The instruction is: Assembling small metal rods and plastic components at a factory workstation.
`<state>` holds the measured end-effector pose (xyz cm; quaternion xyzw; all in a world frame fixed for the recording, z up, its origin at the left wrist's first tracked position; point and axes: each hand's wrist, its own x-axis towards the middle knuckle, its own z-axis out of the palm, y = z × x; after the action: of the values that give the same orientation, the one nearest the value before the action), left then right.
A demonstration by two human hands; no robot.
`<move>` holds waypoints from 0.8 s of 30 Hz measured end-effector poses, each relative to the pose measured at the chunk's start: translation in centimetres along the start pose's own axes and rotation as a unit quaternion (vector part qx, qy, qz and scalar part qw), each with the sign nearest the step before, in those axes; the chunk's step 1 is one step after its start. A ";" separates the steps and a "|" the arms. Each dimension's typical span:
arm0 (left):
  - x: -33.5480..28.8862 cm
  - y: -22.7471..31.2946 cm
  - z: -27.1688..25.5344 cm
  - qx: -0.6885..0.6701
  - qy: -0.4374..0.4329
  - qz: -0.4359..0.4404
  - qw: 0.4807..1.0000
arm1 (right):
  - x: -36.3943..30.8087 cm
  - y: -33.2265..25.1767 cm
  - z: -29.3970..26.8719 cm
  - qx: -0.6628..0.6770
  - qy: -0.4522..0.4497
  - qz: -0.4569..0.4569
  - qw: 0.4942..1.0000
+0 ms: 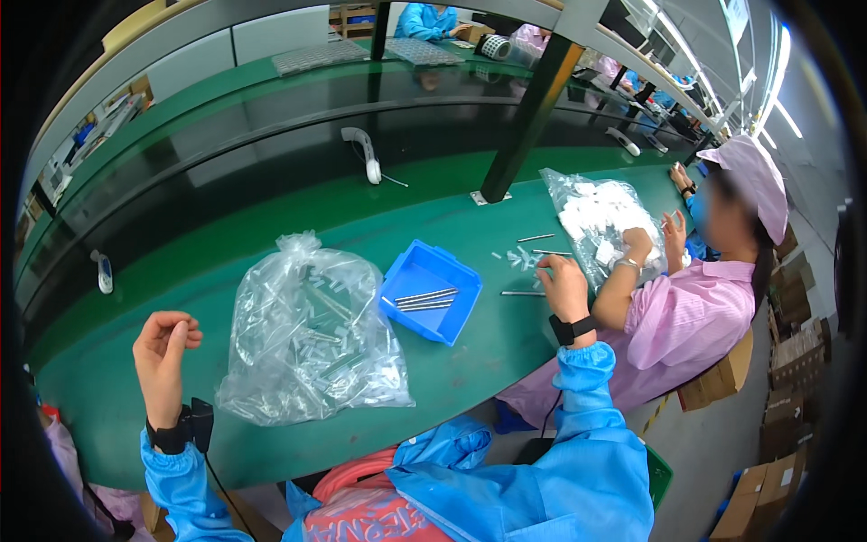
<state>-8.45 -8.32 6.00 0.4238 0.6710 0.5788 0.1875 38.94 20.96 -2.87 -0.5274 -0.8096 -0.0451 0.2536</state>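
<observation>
On the left, my left hand (163, 363) is raised over the green bench, thumb and fingers drawn together in a pinch; anything between them is too small to make out. My right hand (565, 291) hovers at the small clear plastic pieces (519, 260), its fingers curled together and what they hold hidden. Thin metal rods lie around it: one rod (536, 238) beyond, another rod (551, 252) by the fingertips, a third rod (521, 293) beside it. Between my hands stand a blue tray (424, 256) with several metal rods (426, 299) and a big clear bag (262, 361) of small clear pieces.
A co-worker (691, 289) in pink sits close on the right, hands at a bag of white parts (601, 203). A dark post (533, 117) rises from the bench (461, 221). White handheld devices (366, 155) stand along the back. Cartons (759, 492) are at the lower right.
</observation>
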 end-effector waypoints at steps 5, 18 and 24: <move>1.0 -1.8 -0.2 0.036 -0.025 -0.020 0.999 | 1.7 -4.7 0.1 0.150 -0.100 -0.003 0.984; 0.3 -3.1 0.1 0.056 -0.043 -0.025 0.997 | -7.0 -0.4 -2.0 0.156 -0.146 -0.047 0.976; 1.9 -2.8 0.7 0.061 -0.053 -0.015 0.997 | -4.9 -0.6 -1.7 0.051 -0.124 -0.048 0.990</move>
<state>-10.02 -6.32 3.63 0.4543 0.7006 0.5104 0.2056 40.58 16.08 -3.50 -0.4754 -0.8608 0.0500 0.1749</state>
